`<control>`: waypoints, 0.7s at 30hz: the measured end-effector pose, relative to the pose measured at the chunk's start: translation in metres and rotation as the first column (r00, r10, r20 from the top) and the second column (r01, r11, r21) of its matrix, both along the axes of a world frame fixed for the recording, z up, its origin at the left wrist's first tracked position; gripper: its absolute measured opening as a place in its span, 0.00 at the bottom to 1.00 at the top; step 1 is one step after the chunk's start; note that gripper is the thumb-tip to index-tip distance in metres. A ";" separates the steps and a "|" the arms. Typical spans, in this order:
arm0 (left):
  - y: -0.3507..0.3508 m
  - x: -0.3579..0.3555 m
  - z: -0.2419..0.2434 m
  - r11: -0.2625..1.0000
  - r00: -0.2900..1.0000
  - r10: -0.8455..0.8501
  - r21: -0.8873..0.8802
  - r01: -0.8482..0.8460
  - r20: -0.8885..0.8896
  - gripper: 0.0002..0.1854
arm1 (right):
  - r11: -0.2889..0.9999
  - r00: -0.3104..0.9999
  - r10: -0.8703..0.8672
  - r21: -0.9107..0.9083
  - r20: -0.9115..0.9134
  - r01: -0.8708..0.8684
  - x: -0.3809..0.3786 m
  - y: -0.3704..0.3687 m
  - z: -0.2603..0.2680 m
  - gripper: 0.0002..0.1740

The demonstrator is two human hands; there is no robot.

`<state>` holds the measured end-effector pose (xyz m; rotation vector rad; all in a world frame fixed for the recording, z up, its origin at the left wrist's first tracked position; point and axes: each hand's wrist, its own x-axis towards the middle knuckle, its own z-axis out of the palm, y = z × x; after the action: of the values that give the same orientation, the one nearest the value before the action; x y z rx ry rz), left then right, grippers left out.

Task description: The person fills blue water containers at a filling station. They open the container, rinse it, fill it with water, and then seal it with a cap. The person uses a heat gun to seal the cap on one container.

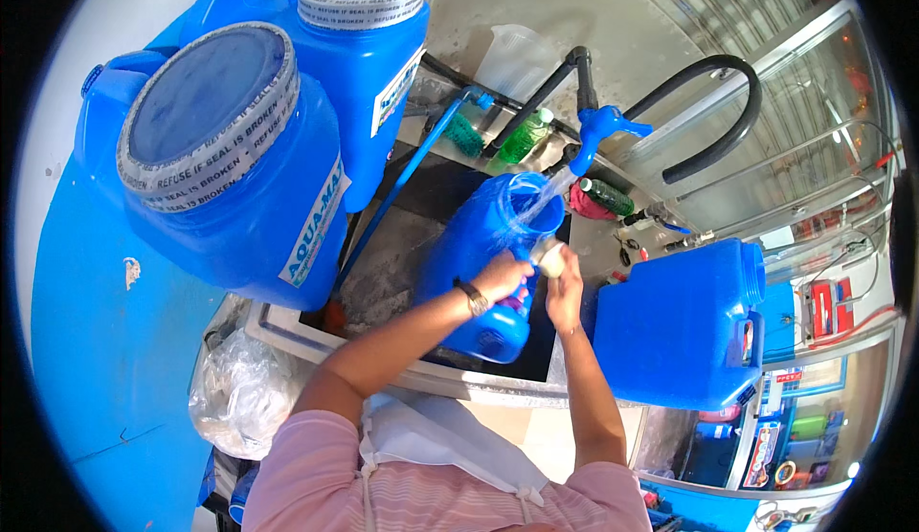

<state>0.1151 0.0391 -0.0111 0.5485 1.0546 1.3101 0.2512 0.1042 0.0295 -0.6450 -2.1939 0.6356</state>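
Observation:
A blue plastic water jug [459, 259] leans at a slant in the sink, with its wide round mouth facing up. Water runs from a blue faucet [597, 130] onto the rim and into the mouth. My left hand [505, 278], with a watch at the wrist, grips the jug's handle. In my right hand [565, 294] is a pale rounded scrubber [550, 258], blurred, held against the jug just below the mouth. Whether it is a sponge or a brush, I cannot tell.
Two sealed blue jugs [237, 173] bearing writing stand at the left. Another blue jug [668, 324], uncapped, lies at the right. Behind the sink [388, 245] are a long-handled green brush [463, 134], green bottles [525, 137], a clear pitcher [513, 62] and a black hose [747, 101].

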 end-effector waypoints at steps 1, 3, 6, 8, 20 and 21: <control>0.001 -0.016 0.000 0.996 0.956 -0.035 0.064 0.056 -0.292 0.13 | 0.993 0.994 0.066 0.088 0.084 -0.073 0.004 -0.010 -0.003 0.23; 0.002 -0.042 0.005 0.972 0.722 -0.098 0.089 0.216 -0.684 0.17 | 0.964 0.986 0.108 0.230 0.125 -0.135 0.003 -0.027 -0.008 0.26; 0.003 -0.059 0.013 0.983 0.450 -0.034 0.052 0.177 -0.892 0.17 | 0.967 0.926 0.041 0.219 0.374 -0.131 -0.012 -0.047 -0.012 0.22; 0.000 -0.076 0.016 0.923 -0.036 0.072 0.053 0.381 -0.997 0.15 | 0.975 0.948 0.042 0.196 0.315 -0.108 -0.025 -0.057 -0.009 0.26; -0.024 -0.152 0.030 0.962 0.045 -0.057 -0.067 -0.265 -0.997 0.18 | 0.974 0.983 0.175 -0.133 -0.055 -0.181 -0.059 -0.121 -0.062 0.13; -0.023 -0.162 0.026 0.959 0.027 -0.039 -0.045 -0.281 -0.999 0.19 | 0.965 0.969 0.215 -0.127 -0.125 -0.230 -0.057 -0.131 -0.073 0.14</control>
<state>-0.0469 0.0158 0.0147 1.3342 2.5062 0.7069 0.1943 -0.0263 -0.0434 -0.4249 -2.1484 0.9284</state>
